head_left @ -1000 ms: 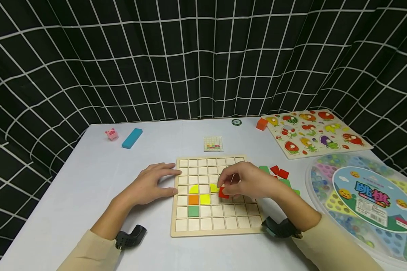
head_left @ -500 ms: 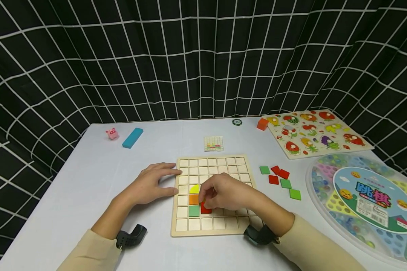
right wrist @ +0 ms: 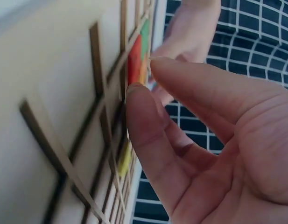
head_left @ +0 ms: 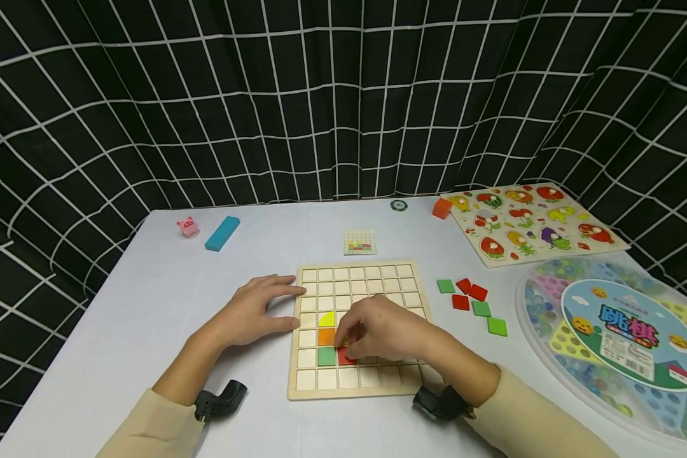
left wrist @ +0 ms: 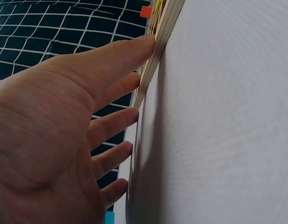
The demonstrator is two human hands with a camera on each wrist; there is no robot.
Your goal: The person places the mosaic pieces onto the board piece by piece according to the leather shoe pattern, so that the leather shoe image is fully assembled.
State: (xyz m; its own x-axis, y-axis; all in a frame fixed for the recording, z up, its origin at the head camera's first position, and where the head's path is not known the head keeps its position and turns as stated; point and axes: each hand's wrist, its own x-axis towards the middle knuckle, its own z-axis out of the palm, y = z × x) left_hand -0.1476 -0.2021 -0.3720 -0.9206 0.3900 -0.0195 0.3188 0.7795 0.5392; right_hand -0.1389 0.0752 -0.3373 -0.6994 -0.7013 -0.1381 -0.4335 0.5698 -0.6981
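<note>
A wooden grid board (head_left: pixel 366 392) lies flat on the white table. My left hand (head_left: pixel 254 312) is beside its left edge, fingers spread, with the thumb tip (left wrist: pixel 146 44) against the side. Over the board, my right hand (head_left: pixel 389 327) has thumb and bent fingers at a red square tile (head_left: pixel 346 357). That tile lies flat in a cell, right of a green tile (head_left: pixel 326 357); in the right wrist view the fingertips stand slightly apart at its edge. Above the green tile are an orange tile (head_left: pixel 326 336) and a yellow rounded piece (head_left: pixel 327 320). My right hand hides other yellow pieces.
Loose red tiles (head_left: pixel 460 302) and green tiles (head_left: pixel 497 327) lie right of the board. A small pattern card (head_left: pixel 359 242) is behind it. Farther right are a fruit peg puzzle (head_left: pixel 549 256) and a round marble-game box (head_left: pixel 635 331). A blue block (head_left: pixel 222 233) lies back left.
My right hand has carried the red tile left and toward me, down into the cell beside the green tile; its fingertips have since parted slightly. The left hand has stayed put.
</note>
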